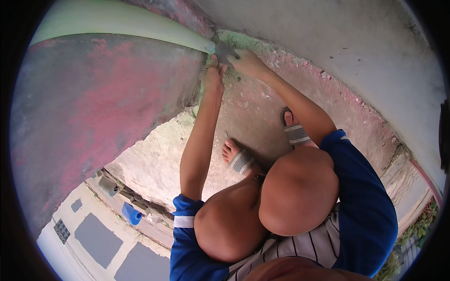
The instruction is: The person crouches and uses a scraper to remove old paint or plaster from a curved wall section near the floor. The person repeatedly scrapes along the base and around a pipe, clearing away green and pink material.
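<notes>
A dark grey, flat rectangular sheet, perhaps sandpaper [224, 53], lies against the lower end of a pale green vertical strip, perhaps a pipe or post [140, 21]. My right hand [249, 63] pinches the sheet's right edge, thumb on top. At its lower left corner is my left hand [213, 74], with the thumb up near the foot of the green strip and fingers partly behind the sheet. Whether the left fingers grip the sheet is not plain.
Left of my arms stands a wall with worn pink paint [116, 91]; a grey wall [337, 38] rises at the right. Rough concrete floor [246, 105] with loose chips lies between them. My sandalled feet are close below. A blue container [132, 213] stands outside, lower left.
</notes>
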A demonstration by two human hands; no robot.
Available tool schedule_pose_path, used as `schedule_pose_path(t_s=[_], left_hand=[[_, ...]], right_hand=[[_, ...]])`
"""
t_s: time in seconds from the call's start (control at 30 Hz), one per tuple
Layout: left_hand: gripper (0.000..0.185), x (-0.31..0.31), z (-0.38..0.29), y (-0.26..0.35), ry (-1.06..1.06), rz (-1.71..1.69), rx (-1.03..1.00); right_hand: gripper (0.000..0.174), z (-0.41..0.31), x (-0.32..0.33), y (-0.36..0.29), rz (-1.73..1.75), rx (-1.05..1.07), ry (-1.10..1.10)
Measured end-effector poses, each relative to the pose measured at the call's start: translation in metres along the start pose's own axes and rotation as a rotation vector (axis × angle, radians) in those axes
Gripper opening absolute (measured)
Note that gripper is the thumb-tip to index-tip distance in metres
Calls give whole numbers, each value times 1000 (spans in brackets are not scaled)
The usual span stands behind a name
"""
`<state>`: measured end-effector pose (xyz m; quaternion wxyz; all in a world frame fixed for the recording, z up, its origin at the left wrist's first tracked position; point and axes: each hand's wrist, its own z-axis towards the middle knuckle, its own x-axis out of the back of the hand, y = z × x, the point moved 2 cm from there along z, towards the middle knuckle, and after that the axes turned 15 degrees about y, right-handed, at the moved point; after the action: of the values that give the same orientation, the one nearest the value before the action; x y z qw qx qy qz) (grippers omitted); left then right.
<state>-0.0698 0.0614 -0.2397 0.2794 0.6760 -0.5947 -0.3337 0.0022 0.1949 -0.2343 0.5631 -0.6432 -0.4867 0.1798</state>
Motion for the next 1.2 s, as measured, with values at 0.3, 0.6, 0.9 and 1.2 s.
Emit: schedule_pose_path(t_s=[0.3, 0.6, 0.9, 1.2], left_hand=[[20, -9, -56, 47, 55, -39, -174], [29, 4, -27, -7, -58, 143, 21], [42, 2, 31, -59, -240, -40, 240], [42, -2, 12, -48, -166, -93, 115]], right_hand=[[36, -28, 16, -52, 93, 25, 21], [36, -20, 2, -7, 145, -123, 42], [41, 2, -35, 24, -69, -119, 101], [40, -17, -43, 14, 94, -149, 201]])
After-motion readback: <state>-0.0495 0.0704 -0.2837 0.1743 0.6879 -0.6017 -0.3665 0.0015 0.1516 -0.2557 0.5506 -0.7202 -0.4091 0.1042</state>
